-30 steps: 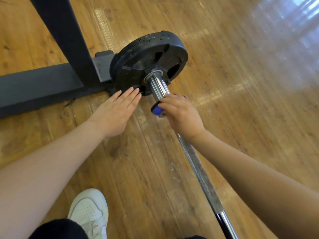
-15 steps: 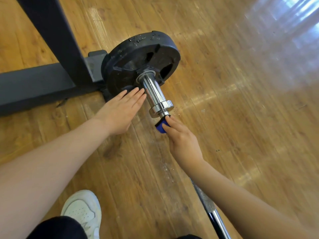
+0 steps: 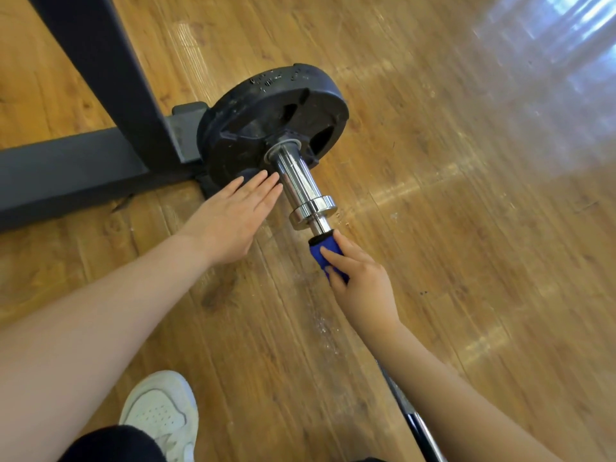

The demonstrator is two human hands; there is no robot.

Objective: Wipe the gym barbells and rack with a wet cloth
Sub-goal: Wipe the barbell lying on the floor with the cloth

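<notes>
Right hand (image 3: pixel 358 281) grips the blue cloth (image 3: pixel 325 253) around the barbell (image 3: pixel 295 176) — left hand (image 3: pixel 230 221), fingers straight, touches the weight plate (image 3: pixel 266 105).

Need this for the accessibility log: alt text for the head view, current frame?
A right hand grips a blue cloth wrapped round a chrome barbell just below its collar, while the open left hand rests against the black weight plate. A dark rack stands behind on the wood floor.

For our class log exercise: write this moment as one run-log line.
right hand: grips blue cloth round bar | left hand: flat, fingers at plate | sleeve: bare
</notes>
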